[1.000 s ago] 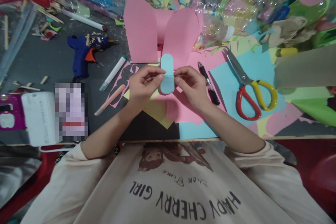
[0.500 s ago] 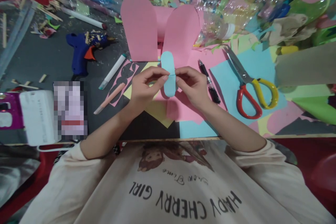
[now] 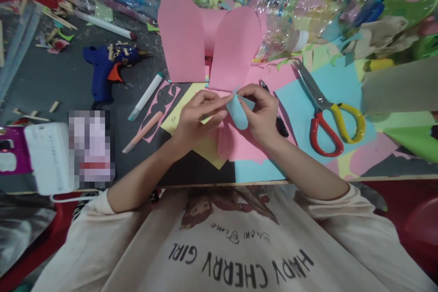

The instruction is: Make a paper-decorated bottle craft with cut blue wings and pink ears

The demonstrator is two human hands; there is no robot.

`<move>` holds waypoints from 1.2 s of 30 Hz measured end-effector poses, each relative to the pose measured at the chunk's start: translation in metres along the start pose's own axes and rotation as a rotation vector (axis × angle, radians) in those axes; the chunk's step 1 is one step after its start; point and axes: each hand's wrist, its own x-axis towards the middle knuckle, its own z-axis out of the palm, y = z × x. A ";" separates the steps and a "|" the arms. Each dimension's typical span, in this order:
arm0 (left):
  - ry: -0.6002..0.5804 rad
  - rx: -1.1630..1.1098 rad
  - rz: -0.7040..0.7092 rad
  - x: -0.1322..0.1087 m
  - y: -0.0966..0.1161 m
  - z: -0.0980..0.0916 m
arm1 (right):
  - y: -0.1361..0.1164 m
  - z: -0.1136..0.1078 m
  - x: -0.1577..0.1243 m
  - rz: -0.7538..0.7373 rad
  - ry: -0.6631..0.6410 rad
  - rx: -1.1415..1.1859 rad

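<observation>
My right hand (image 3: 263,112) is closed on a light-blue paper piece (image 3: 237,114) with a rounded end, pinching its right edge between thumb and fingers. The paper is bent, its upper part turned edge-on to me. My left hand (image 3: 200,114) has its fingers stretched out and apart; its index fingertip touches the paper's upper left edge. Just beyond the hands stand two pink rounded paper shapes (image 3: 181,39), joined to a pink paper roll (image 3: 212,32) behind them. Pink paper (image 3: 236,146) lies beneath my hands.
Scissors (image 3: 320,100) with red and yellow handles lie on blue paper to the right. A black pen (image 3: 282,125) is partly behind my right hand. On the left are a blue glue gun (image 3: 102,70), markers (image 3: 145,96) and a white device (image 3: 49,157). Plastic bottles (image 3: 284,32) crowd the back.
The blue paper has gone from flat and upright between both hands to bent and turned in my right hand. My left thumb has come off it, and the left fingers have spread.
</observation>
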 end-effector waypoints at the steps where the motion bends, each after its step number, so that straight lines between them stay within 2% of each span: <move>1: 0.007 0.016 0.015 0.000 0.002 -0.001 | -0.001 0.000 0.000 0.000 -0.013 -0.011; 6: 0.007 -0.012 -0.057 -0.002 0.007 0.000 | -0.001 -0.001 -0.002 -0.053 -0.164 -0.131; 9: 0.027 -0.058 -0.117 -0.003 0.002 0.004 | 0.002 0.000 -0.003 -0.151 -0.239 -0.212; 11: 0.059 -0.087 -0.117 -0.003 -0.002 0.006 | 0.003 0.001 -0.004 -0.160 -0.258 -0.251; 14: 0.092 -0.119 -0.083 -0.002 -0.005 0.008 | 0.001 0.001 -0.004 -0.108 -0.239 -0.267; 17: 0.142 -0.071 -0.061 -0.002 -0.003 0.007 | -0.002 0.000 -0.004 -0.049 -0.157 -0.259; 22: 0.261 -0.035 -0.095 0.001 0.000 0.005 | -0.001 0.001 -0.004 0.000 -0.055 -0.158; 25: 0.314 -0.086 -0.159 0.002 0.000 0.007 | 0.001 0.003 -0.005 0.046 -0.077 -0.054; 27: 0.304 -0.137 -0.220 0.003 0.000 0.008 | 0.001 0.004 -0.005 0.078 -0.103 -0.029; 31: 0.181 -0.206 -0.289 0.003 0.000 0.010 | -0.001 0.002 -0.003 0.104 -0.142 -0.054; 36: 0.147 0.013 -0.169 0.007 -0.004 0.003 | -0.001 0.000 -0.001 0.070 -0.221 -0.095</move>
